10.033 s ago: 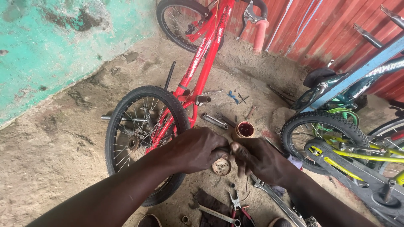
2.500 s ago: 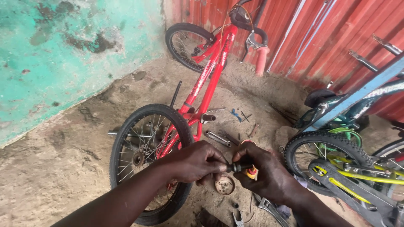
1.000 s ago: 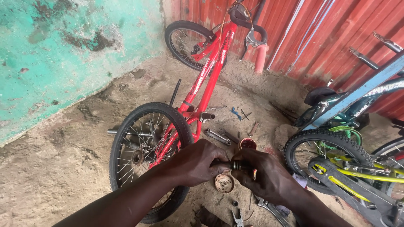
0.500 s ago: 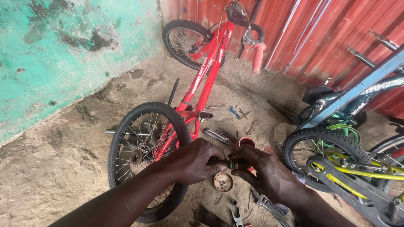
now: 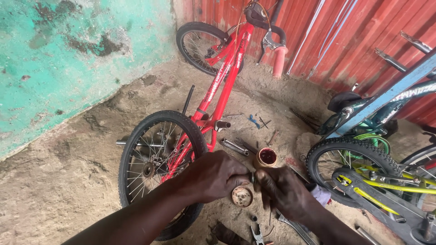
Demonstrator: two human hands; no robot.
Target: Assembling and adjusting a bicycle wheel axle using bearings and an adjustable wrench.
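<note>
My left hand (image 5: 213,177) is closed around a small metal part, apparently an axle, held over the sandy ground. My right hand (image 5: 286,193) meets it from the right, fingers pinched on the same part's end. Just below the hands lies a round rusty cup-shaped bearing piece (image 5: 242,196). A small round tin of dark red grease (image 5: 266,157) stands just beyond my right hand. The red bicycle (image 5: 218,90) lies on the ground behind, its rear wheel (image 5: 156,159) close to my left forearm.
Wrenches (image 5: 234,146) and small tools lie scattered on the sand beyond the hands. Pliers (image 5: 258,235) lie near the bottom edge. A blue and yellow bicycle (image 5: 377,181) stands at the right. A green wall (image 5: 68,59) is left, a red corrugated wall (image 5: 354,36) behind.
The view has tilted slightly. My hands stay together on the small part, the right one turning a little. The red-handled tool seen earlier in my right hand is no longer visible.
</note>
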